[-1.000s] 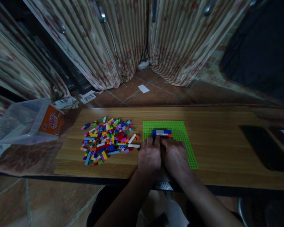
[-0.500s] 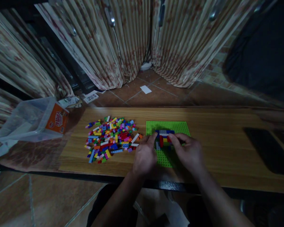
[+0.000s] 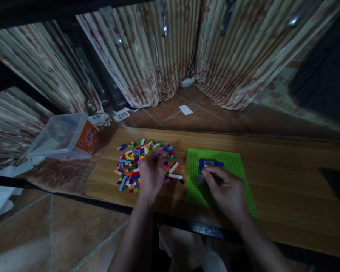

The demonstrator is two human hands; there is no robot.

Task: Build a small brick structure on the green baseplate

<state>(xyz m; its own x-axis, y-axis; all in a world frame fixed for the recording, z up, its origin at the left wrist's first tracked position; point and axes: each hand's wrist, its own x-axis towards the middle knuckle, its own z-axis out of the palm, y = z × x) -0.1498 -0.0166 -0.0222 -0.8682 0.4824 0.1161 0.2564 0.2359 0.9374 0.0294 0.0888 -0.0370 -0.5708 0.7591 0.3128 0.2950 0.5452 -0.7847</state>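
Note:
A green studded baseplate [image 3: 197, 192] lies on the wooden table, bearing a low build of blue and grey toy bricks [image 3: 212, 164]. Over this build is my right hand [image 3: 229, 189], its thumb and index finger pinched together at the left part of the bricks. Whatever sits between those fingertips is too small or hidden, and the hand covers the build's near right side. My left hand [image 3: 152, 174] is above the pile of loose colourful toy bricks [image 3: 130, 158], index finger stretched out and fingers apart. Part of the pile is hidden beneath it.
A clear plastic bin [image 3: 59, 130] with an orange label stands left of the table [image 3: 286, 181]. A dark flat object [image 3: 336, 185] lies at the table's right end. Striped curtains [image 3: 147, 56] hang behind, and papers [image 3: 185, 110] are on the tiled floor.
My left hand has left the brick build and moved left over the loose pile. My right hand stays at the build; red and yellow bricks seen there before are out of sight. The view has shifted.

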